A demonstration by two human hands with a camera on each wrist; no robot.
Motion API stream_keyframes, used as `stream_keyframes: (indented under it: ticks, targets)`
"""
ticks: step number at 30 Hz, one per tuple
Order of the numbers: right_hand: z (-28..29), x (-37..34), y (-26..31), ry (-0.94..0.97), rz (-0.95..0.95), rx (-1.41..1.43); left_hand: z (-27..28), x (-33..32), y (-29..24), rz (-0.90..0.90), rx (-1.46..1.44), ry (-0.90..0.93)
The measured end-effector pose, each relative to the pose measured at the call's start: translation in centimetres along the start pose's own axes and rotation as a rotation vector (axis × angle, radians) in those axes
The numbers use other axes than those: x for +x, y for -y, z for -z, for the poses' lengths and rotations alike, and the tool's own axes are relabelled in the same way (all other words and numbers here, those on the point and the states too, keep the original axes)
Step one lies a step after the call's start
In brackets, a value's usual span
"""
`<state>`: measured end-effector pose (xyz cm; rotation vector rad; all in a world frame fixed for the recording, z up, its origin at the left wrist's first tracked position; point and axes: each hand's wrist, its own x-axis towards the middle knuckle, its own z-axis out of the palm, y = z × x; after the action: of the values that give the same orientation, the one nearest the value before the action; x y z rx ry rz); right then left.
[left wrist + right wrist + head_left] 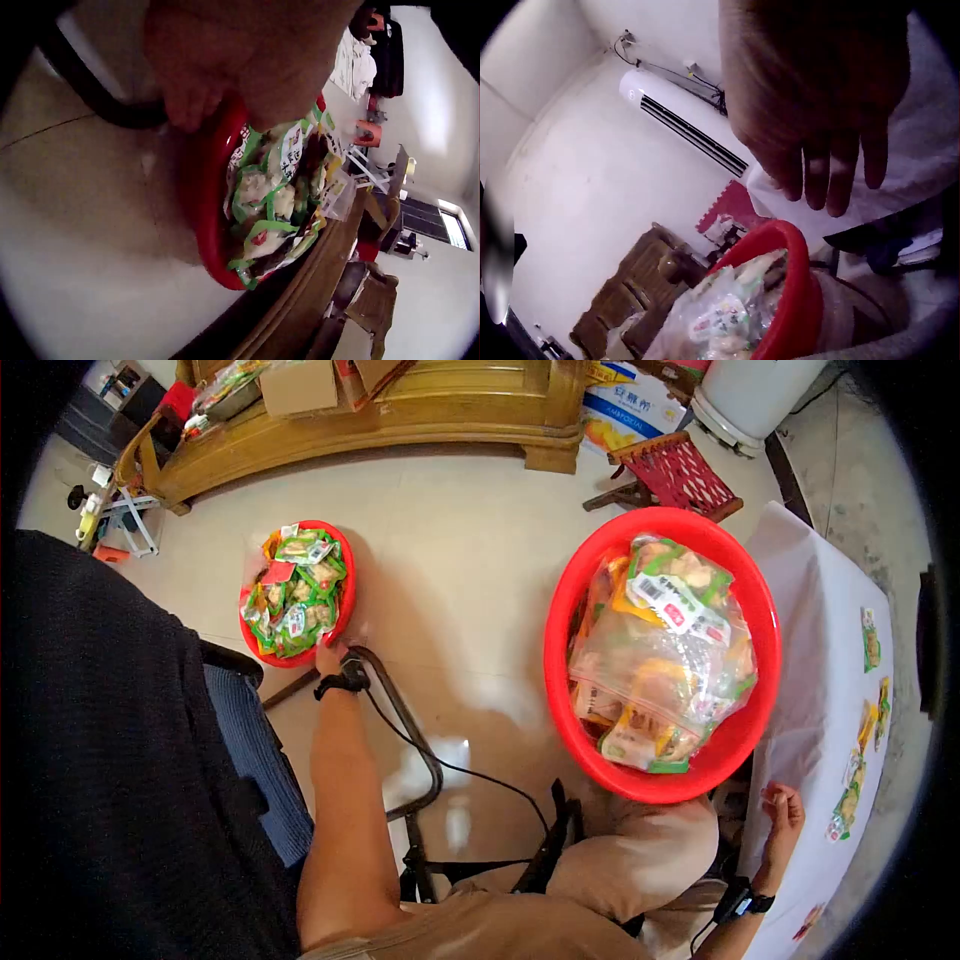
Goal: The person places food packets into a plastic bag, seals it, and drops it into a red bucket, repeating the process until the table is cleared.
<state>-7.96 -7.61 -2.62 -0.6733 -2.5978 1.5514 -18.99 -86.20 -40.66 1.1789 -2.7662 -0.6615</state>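
At the left, a red plastic basin (349,582) is heaped with green-edged clear food packets (300,600). My left hand (331,657) grips its near rim, fingers outside and thumb side over the inside edge, as the left wrist view (247,60) shows. A larger red basin (563,660), close above my knee, holds clear plastic bags (640,660) of similar packets. My right hand (784,818) holds nothing and hangs beside the white-covered table (800,710), its fingers loosely bent. In the right wrist view those fingers (840,176) point down, apart from the larger basin's rim (799,247).
Several packets (850,795) lie along the white table. A dark bent metal tube frame (425,755) stands between the basins, with a black cable (470,772) crossing it. Farther off are a wooden sofa (400,435), a red-webbed folding stool (685,475) and a carton (630,410).
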Motion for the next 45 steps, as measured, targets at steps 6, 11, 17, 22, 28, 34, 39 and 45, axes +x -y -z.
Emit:
stream_keyframes:
  ticks: [6,11,17,22,28,34,39,45]
  targets:
    - [-1.4,-0.1,-0.1,-0.022,-0.032,-0.051,-2.0,2.8,2.5,0.457,-1.290,-0.056]
    - [-1.1,-0.2,-0.3,0.021,-0.042,-0.121,-1.8,2.7,2.1,0.558,-1.150,0.030]
    - [-0.7,-0.2,-0.6,0.003,-0.080,-0.139,0.4,0.7,-0.7,0.433,-1.148,0.048]
    - [-0.8,-0.6,0.2,0.024,-0.094,-0.093,-1.0,0.1,0.7,0.622,-1.392,0.174]
    - [-0.3,-1.1,0.8,0.033,-0.065,-0.128,-12.2,-1.5,1.4,0.460,-1.052,0.400]
    - [1.6,-1.5,0.4,0.021,-0.050,-0.135,-9.9,-12.6,-6.6,0.641,-1.313,0.196]
    - [2.5,-1.8,-0.1,0.024,-0.050,-0.085,-6.4,-19.8,-7.6,0.529,-1.489,0.191]
    - [2.3,-2.9,-0.6,0.056,-0.023,-0.054,-11.3,-21.9,-0.6,0.640,-1.385,0.624]
